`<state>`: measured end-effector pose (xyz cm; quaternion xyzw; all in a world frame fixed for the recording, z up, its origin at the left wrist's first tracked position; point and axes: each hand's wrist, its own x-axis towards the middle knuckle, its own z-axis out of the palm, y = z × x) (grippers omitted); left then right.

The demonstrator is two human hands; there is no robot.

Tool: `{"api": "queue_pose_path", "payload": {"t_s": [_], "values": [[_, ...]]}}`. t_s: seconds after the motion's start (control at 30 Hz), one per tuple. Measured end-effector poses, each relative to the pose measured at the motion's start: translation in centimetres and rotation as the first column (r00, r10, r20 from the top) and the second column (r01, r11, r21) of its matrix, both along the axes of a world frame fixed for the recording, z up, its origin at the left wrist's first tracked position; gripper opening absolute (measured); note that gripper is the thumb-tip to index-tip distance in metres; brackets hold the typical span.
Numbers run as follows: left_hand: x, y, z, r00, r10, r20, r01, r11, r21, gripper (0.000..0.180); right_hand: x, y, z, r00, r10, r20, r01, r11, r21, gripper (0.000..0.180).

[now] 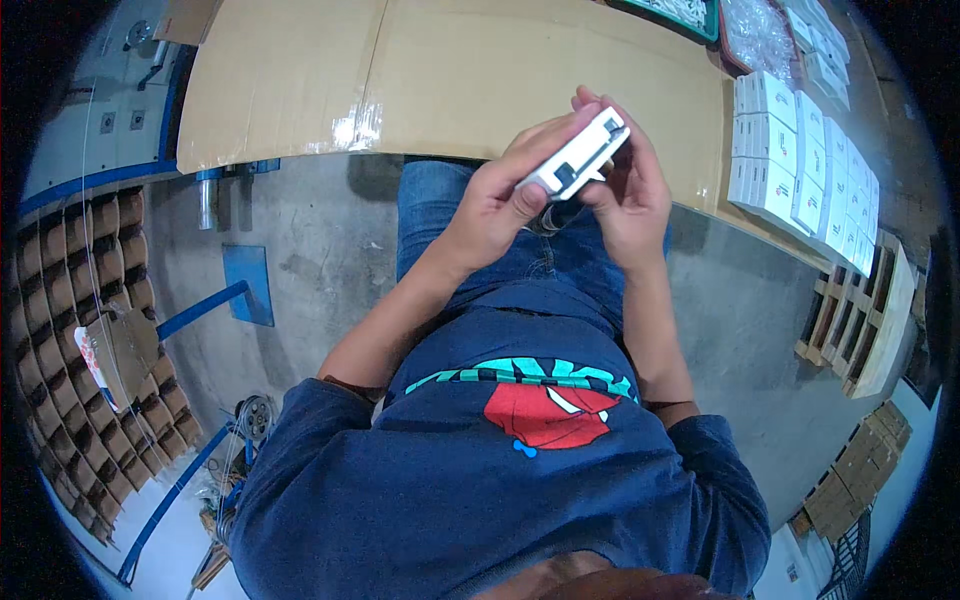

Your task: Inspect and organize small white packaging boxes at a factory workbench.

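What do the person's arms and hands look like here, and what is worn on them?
Both forearms are bare from the elbow down. The left hand and right hand wear no gloves, and no rings or watch show. Dark blue sleeves end near the elbows, part of a blue shirt with a red and teal print.
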<state>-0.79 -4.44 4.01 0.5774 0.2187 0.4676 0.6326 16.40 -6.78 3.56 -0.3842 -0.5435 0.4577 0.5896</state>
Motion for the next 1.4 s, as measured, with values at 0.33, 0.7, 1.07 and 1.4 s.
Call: {"api": "queue_pose_path", "payload": {"t_s": [0.33, 0.7, 1.07, 1.4], "values": [[0.1, -0.4, -0.6, 0.993, 0.110, -0.032, -0.102, 0.977, 0.185, 0.059, 0.9, 0.0, -0.5, 0.973, -0.100, -0.208, 0.102, 0.995, -0.003, 0.045], [0.0, -0.3, -0.9, 0.991, 0.119, -0.059, -0.116, 0.992, 0.049, 0.043, 1.1, 0.1, -0.8, 0.980, -0.111, -0.166, 0.110, 0.994, -0.010, 0.047], [-0.1, -0.4, -1.0, 0.991, 0.112, -0.078, -0.112, 0.994, 0.010, 0.041, 1.2, 0.1, -0.3, 0.990, -0.118, -0.077, 0.118, 0.993, 0.004, 0.052], [-0.4, 0.1, -0.7, 1.000, 0.016, -0.018, -0.018, 0.995, -0.094, 0.047, 1.3, 0.0, -0.4, 0.988, -0.055, -0.141, 0.053, 0.998, -0.021, 0.044]]}}
